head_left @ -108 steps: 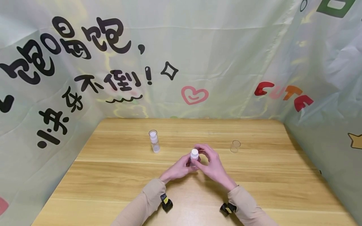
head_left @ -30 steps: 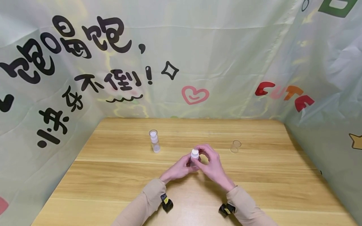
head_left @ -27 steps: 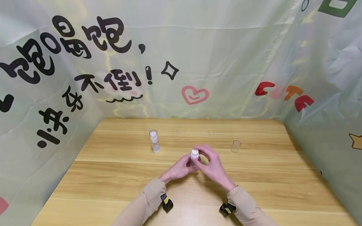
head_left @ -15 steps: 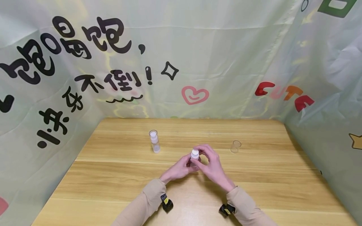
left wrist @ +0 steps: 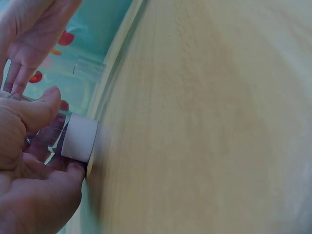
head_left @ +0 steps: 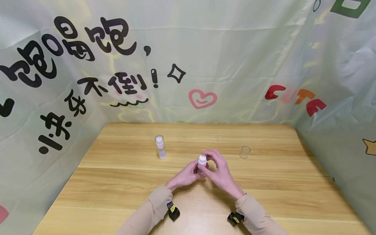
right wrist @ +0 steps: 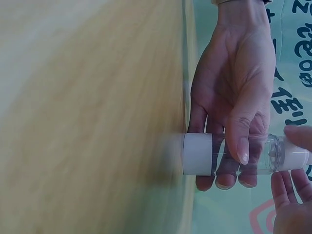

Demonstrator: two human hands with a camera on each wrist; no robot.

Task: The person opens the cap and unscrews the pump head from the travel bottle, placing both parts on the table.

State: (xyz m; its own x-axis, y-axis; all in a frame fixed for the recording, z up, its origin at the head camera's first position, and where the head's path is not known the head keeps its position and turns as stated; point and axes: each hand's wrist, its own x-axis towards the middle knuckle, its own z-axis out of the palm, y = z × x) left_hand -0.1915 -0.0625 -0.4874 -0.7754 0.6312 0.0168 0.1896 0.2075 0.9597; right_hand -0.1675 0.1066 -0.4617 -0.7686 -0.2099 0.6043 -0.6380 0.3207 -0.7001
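Observation:
A small clear pump bottle (right wrist: 261, 157) with a white base (right wrist: 197, 154) and a white top (head_left: 202, 159) stands upright on the table between my hands. My left hand (head_left: 186, 175) grips its clear body, thumb on one side and fingers on the other. With thumb and fingers, my right hand (head_left: 221, 173) pinches the white collar near the top. In the left wrist view the white base (left wrist: 80, 138) touches or nearly touches the tabletop. In the head view most of the bottle's lower body is hidden by fingers.
A second pump bottle (head_left: 161, 152), with a clear cap over its top, stands behind and left of the hands. A loose clear cap (head_left: 244, 153) stands on the right. Printed cloth (head_left: 235, 58) walls in the back and sides of the wooden table (head_left: 123, 182).

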